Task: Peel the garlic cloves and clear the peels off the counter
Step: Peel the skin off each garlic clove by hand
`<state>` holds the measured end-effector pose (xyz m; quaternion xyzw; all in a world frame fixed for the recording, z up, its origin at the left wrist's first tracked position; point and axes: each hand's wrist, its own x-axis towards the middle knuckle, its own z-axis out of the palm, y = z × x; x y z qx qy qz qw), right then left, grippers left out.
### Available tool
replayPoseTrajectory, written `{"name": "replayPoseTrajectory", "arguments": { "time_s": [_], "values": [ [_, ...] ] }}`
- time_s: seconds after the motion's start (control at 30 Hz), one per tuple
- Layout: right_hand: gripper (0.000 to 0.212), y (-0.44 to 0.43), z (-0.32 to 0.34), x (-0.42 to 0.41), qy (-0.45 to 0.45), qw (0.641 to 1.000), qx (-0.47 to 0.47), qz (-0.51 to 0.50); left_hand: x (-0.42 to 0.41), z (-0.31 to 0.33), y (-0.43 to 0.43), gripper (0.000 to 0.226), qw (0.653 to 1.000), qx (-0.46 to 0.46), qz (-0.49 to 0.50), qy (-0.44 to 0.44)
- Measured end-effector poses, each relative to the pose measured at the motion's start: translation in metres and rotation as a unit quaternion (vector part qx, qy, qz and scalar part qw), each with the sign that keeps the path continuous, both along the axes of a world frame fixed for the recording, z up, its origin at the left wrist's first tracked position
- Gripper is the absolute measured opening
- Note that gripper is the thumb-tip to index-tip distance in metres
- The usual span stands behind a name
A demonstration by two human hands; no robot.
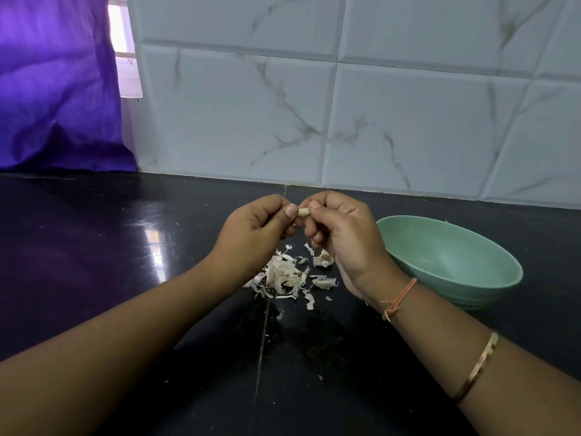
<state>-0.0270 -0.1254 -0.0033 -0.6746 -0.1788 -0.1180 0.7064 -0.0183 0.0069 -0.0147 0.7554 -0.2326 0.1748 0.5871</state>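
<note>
One clove between left hand and right hand, above peels, beside bowl.

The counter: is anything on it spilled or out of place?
Only the garlic peels: a loose heap on the black counter, left of the green bowl, with stray flecks nearer the camera. Nothing looks broken.

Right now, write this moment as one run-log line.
step: peeling | left hand: pinches garlic clove | right hand: pinches clove | peels: on counter | green bowl: beside right hand
</note>
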Motion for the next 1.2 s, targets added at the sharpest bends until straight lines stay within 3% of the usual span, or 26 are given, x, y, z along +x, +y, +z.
{"name": "replayPoseTrajectory", "arguments": {
  "time_s": [0.23,0.37,0.53,0.67,0.87,1.2],
  "values": [
    [0.026,0.0,-0.003,0.001,-0.054,0.998,-0.044,0.001,-0.002,0.003,0.0,0.032,0.985,-0.083,-0.103,0.112],
    [0.023,0.001,-0.002,-0.001,-0.092,0.993,-0.072,-0.01,0.0,0.002,0.0,0.036,0.979,-0.102,-0.095,0.15],
    [0.015,0.005,-0.005,-0.003,-0.103,0.989,-0.089,-0.05,-0.001,0.003,0.001,0.031,0.981,-0.123,-0.051,0.143],
    [0.015,0.001,-0.005,0.001,-0.098,0.989,-0.068,-0.088,-0.003,0.002,-0.001,0.034,0.992,-0.087,-0.038,0.088],
    [0.024,-0.002,-0.002,0.002,-0.065,0.996,-0.037,-0.05,0.001,0.001,0.003,0.003,0.992,-0.096,-0.053,0.057],
    [0.023,-0.005,-0.002,0.004,-0.047,0.999,0.004,0.003,0.002,0.002,0.003,0.009,0.98,-0.146,-0.101,0.093]
  ]
}}
